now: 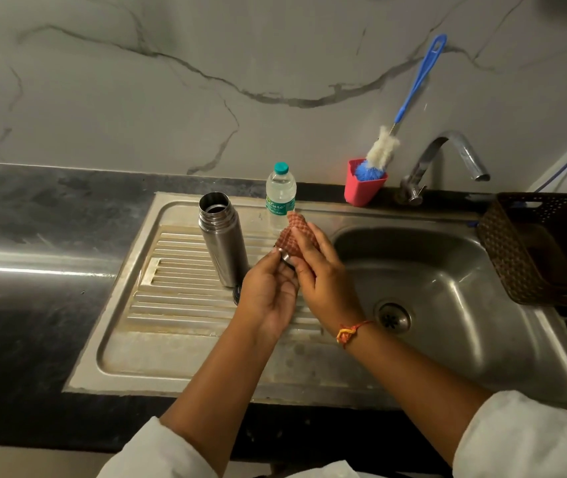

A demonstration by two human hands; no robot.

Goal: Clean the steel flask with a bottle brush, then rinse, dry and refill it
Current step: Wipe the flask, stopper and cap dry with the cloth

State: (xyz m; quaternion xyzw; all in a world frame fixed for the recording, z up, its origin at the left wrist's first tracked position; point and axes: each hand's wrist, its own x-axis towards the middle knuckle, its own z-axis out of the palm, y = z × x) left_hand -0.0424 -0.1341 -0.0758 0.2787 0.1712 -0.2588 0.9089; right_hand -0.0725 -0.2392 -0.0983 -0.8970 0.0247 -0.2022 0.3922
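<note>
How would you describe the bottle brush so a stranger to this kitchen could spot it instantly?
Find the steel sink, then the tap behind its basin. Just left of the tap stands a red cup, and the bottle brush sits head-down in it. Nothing else nearby has its long blue handle leaning up the marble wall above white bristles.

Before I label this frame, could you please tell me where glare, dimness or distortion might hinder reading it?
Head view: dim overall; a glare streak crosses the counter at left; wide-angle distortion bends the sink edges; the flask, left hand on the cap and right hand on the cloth are sharp.
</note>
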